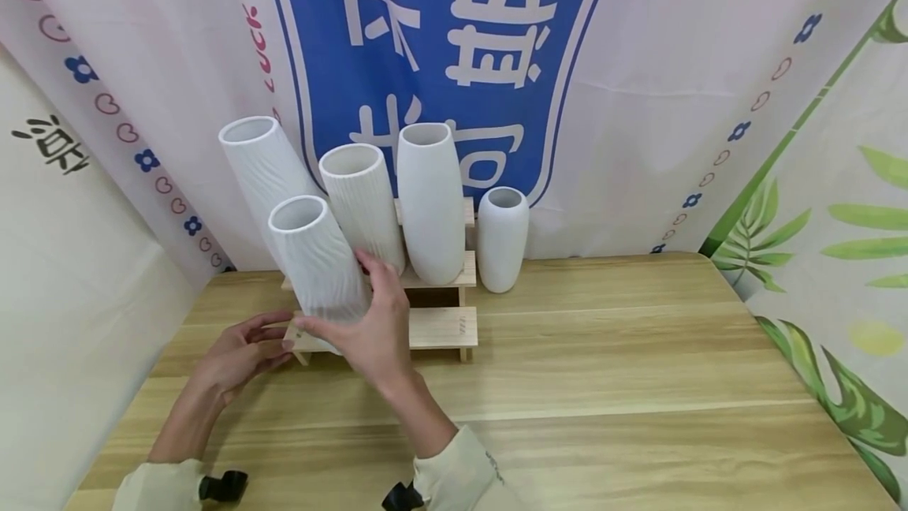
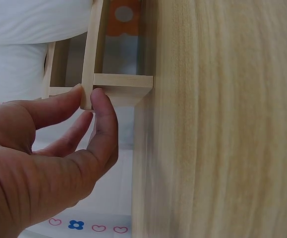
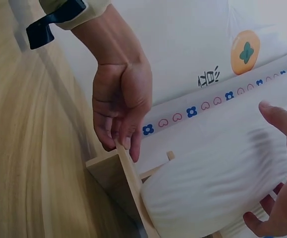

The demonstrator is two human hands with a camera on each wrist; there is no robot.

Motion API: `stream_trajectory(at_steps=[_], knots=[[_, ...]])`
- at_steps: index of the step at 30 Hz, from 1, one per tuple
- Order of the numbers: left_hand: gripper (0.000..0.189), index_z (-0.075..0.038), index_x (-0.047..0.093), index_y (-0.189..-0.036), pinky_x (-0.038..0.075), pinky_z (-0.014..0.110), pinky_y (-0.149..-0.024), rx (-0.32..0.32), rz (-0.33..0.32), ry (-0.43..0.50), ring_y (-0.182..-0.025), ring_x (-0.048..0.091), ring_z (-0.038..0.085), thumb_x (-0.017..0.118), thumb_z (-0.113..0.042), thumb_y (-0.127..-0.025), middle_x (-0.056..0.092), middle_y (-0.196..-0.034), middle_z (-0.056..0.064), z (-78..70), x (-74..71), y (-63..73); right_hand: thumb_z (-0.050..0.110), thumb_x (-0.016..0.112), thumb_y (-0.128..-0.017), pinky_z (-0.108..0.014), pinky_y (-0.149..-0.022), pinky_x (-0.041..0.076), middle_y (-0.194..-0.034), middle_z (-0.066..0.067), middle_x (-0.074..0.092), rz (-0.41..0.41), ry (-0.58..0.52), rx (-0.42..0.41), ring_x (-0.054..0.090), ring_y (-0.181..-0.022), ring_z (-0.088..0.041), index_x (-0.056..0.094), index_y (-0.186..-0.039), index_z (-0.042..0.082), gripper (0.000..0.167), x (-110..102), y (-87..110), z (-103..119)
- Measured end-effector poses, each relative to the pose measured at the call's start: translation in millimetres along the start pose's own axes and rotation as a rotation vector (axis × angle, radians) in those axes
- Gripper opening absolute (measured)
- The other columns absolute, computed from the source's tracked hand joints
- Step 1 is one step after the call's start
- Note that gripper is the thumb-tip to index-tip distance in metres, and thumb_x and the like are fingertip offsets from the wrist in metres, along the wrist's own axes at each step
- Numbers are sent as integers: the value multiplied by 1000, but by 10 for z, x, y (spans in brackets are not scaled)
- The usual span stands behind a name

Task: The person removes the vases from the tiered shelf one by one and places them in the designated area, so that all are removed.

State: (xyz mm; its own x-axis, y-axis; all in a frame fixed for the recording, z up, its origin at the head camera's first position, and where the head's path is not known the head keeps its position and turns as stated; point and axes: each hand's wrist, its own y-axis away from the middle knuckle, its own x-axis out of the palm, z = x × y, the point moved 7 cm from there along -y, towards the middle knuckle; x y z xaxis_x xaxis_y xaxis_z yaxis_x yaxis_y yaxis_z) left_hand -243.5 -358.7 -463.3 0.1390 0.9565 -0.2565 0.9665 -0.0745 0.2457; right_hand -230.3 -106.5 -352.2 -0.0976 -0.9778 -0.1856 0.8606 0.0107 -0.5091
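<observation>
A three-step wooden stand (image 1: 440,328) bears several white vases. My left hand (image 1: 237,353) pinches the left end of its lowest board between thumb and fingers, as the left wrist view (image 2: 59,158) of the hand shows. On that lowest step, at the left, is a vase with a wavy texture (image 1: 312,259). My right hand (image 1: 379,330) is spread around this vase's lower part, thumb on the near side and fingers on the right. In the right wrist view, the right hand's thumb and fingers are wide apart beside the vase (image 3: 198,193); firm contact is not visible.
Behind stand a tall wavy vase (image 1: 258,160), a ribbed vase (image 1: 365,203) and a smooth tall vase (image 1: 430,211). A smaller smooth vase (image 1: 504,239) is right of the stand. A printed curtain (image 1: 638,140) hangs behind the wooden table (image 1: 624,353).
</observation>
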Motion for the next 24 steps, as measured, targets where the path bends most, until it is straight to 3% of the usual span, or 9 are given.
stream_trajectory(at_steps=[9,17,24], knots=[[69,9,29,-164,65,27,-98,6,5,6,-106,70,3,64,-5,-107,54,-148,24,-10,5,10,33,106,-65,-35,-110,57,-143,-5,64,-24,42,24,62,-128,-16,55,-153,15,103,106,17,-120],[69,10,30,-163,65,28,-97,14,4,19,-105,72,5,66,-4,-106,62,-140,14,-2,5,8,32,106,-65,-35,-106,60,-140,-3,69,-20,56,17,66,-126,-17,61,-148,15,95,60,15,-147],[68,9,30,-163,65,28,-97,5,-8,15,-105,72,5,65,-5,-106,51,-153,32,14,-3,1,28,107,-63,-40,-105,62,-135,-4,73,-22,47,7,69,-123,-18,66,-143,12,91,-46,3,-127]])
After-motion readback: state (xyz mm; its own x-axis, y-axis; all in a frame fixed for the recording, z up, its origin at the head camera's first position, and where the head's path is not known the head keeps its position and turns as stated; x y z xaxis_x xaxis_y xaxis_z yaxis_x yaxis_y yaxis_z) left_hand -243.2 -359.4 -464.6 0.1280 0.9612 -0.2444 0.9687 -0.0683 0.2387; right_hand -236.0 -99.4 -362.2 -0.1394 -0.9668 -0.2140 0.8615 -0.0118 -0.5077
